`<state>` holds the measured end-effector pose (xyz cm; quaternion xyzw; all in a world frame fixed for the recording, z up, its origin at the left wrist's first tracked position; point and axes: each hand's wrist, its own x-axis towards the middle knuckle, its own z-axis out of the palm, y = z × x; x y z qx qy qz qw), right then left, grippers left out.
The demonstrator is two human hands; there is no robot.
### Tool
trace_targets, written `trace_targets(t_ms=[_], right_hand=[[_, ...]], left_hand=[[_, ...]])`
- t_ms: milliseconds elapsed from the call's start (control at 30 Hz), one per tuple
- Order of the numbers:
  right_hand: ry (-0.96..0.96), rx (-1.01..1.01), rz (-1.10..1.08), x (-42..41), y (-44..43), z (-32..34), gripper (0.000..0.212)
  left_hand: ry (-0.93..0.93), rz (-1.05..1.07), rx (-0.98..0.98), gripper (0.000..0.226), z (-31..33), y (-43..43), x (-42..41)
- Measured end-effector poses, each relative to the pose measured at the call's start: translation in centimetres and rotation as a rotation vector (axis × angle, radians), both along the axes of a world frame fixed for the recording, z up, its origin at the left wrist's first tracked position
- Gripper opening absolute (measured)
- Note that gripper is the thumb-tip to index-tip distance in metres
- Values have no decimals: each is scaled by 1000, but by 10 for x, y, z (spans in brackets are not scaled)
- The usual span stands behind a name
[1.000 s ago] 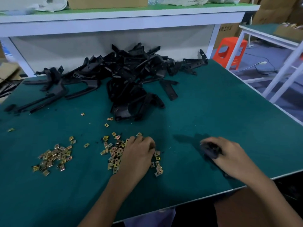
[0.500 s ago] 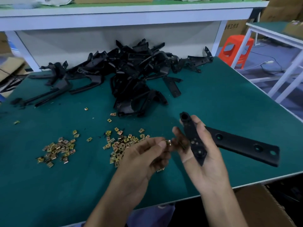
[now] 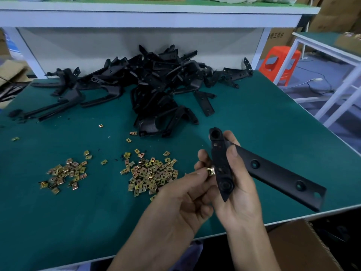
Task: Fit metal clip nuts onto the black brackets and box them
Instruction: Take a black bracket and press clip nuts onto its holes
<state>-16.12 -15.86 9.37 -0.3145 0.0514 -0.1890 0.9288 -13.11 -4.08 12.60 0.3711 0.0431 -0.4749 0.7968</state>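
Green-matted workbench [image 3: 273,114] is standing beneath a white-framed upper shelf [image 3: 156,18], a pale back panel [image 3: 117,45] closing the gap between them. At right, an orange plastic stool [image 3: 281,61] is sitting on the grey floor [image 3: 320,67] beside a second white-legged table [image 3: 320,39]. Cardboard cartons [image 3: 336,16] are standing stacked behind, and a cable [image 3: 322,86] is trailing across the floor.

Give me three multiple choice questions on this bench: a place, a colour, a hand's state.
1. Where is the bracket heap? A. near edge B. far side of the table C. upper shelf
2. Colour of the stool? A. orange B. blue C. white
3. The left hand is? A. lying flat B. pinching a clip nut C. gripping a box

B: the heap lies at the table's back. A: the stool is orange. B: thumb and finger hold the nut beside the bracket in the right hand.
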Motion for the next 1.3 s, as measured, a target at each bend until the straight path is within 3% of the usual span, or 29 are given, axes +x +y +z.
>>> trace_targets(t_ms=[233, 500, 533, 600, 700, 767, 1033, 1200, 1300], right_hand=[[-25, -105, -87, -1, 1, -1, 57], [120, -336, -230, -16, -9, -19, 54], [148, -340, -250, -19, -13, -23, 48], [214, -311, -319, -24, -22, -36, 34], [277, -260, -430, -29, -32, -48, 31], [301, -267, -426, -32, -34, -53, 31], [312, -273, -390, -34, -35, -58, 31], [312, -263, -372, -30, -34, -57, 35], [290, -242, -353, -27, -32, -55, 34]], left_hand=[[-134, 69, 62, 9, -5, -4, -5], [-252, -17, 117, 7, -29, -11, -9], [-344, -42, 160, 7, -37, -11, -6], [-709, -58, 362, 13, -55, -11, 9], [-1459, -60, 1010, 28, -82, -10, 46], [-1646, -113, 1240, 35, -97, -11, 65], [-1538, -123, 1095, 5, -104, -24, 82], [-1224, -58, 905, 12, -98, -16, 84], [-1108, -76, 795, 32, -93, -9, 83]])
